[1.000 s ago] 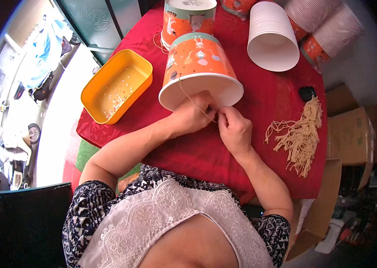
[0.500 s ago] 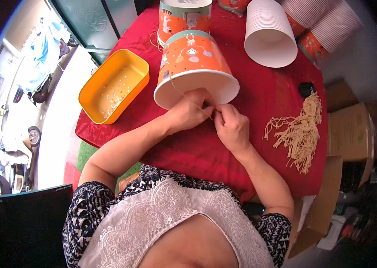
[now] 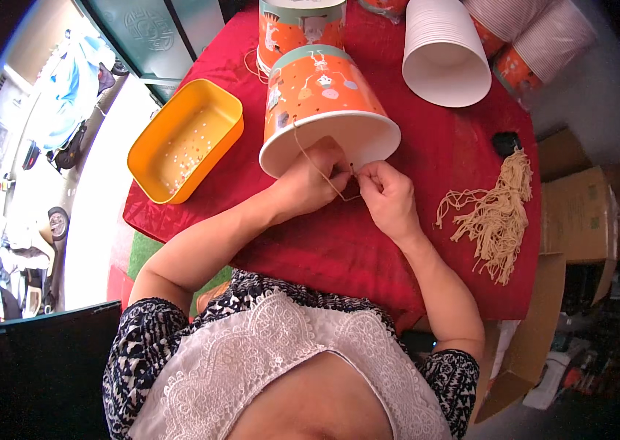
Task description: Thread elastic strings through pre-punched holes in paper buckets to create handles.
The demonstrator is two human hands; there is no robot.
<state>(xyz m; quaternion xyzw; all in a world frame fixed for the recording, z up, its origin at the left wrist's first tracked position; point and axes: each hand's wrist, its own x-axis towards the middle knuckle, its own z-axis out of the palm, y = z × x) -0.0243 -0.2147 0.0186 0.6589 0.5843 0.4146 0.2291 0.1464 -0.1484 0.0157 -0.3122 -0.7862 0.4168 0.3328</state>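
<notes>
An orange paper bucket (image 3: 332, 84) with cartoon prints and a white rim lies tipped on its side, its mouth facing me. From a spot near its rim a beige string (image 3: 308, 158) runs down over my left hand and loops under the fingers. My left hand (image 3: 312, 180) is at the bucket's mouth, fingers bent and pinched on the string. Close on its right, my right hand (image 3: 389, 198) pinches the string between thumb and forefinger. The fingertips almost meet, and a small dark bit shows between them. The string's end cannot be made out.
A yellow tray (image 3: 235, 121) with small pale beads stands left. Behind the bucket is another orange bucket (image 3: 270, 51). White nested buckets (image 3: 446, 70) lie at the far right, beside more stacks. A bundle of beige strings (image 3: 497, 220) lies right on the red cloth (image 3: 310, 257).
The bucket has shifted slightly right and turned a little. My right hand has moved up and slightly right. A string loop now shows more clearly below the fingers.
</notes>
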